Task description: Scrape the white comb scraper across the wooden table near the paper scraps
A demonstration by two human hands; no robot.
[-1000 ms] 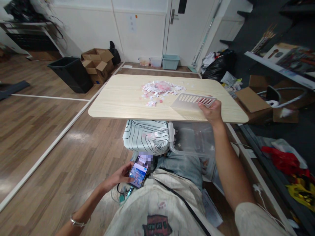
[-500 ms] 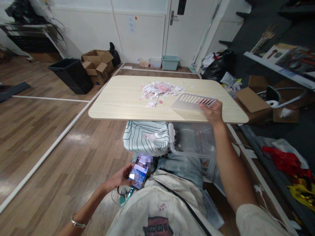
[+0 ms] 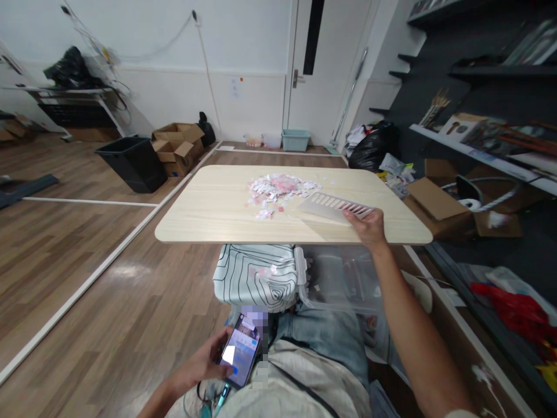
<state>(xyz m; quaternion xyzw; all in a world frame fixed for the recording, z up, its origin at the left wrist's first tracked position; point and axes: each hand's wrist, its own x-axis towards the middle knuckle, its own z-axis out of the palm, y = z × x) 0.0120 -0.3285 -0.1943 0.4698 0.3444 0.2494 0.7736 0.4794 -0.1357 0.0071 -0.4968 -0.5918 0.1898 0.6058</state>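
My left hand (image 3: 208, 357) is closed around the edge of a lit smartphone (image 3: 242, 347) in my lap, its thumb lying on the lower part of the screen. A cable plug (image 3: 223, 397) shows below the phone. Over the right part of the table, my right hand (image 3: 369, 227) grips one end of a flat, pale panel (image 3: 317, 209) with a row of slanted slots. The panel is tilted, and its far end is close to a loose heap of small white and pink pieces (image 3: 278, 187) on the tabletop.
The light wood table (image 3: 200, 209) has rounded corners. Beneath it are a patterned fabric-covered object (image 3: 252, 278) and a clear plastic bin (image 3: 339, 278). A black bin (image 3: 134, 165) and cardboard boxes (image 3: 178, 148) stand left; an open box (image 3: 439, 197) and shelves (image 3: 474, 148) are right.
The camera view has tilted up, so table and hands appear lower. The phone screen shows a different, paler picture. Both hands keep their holds on the phone and the slotted panel.
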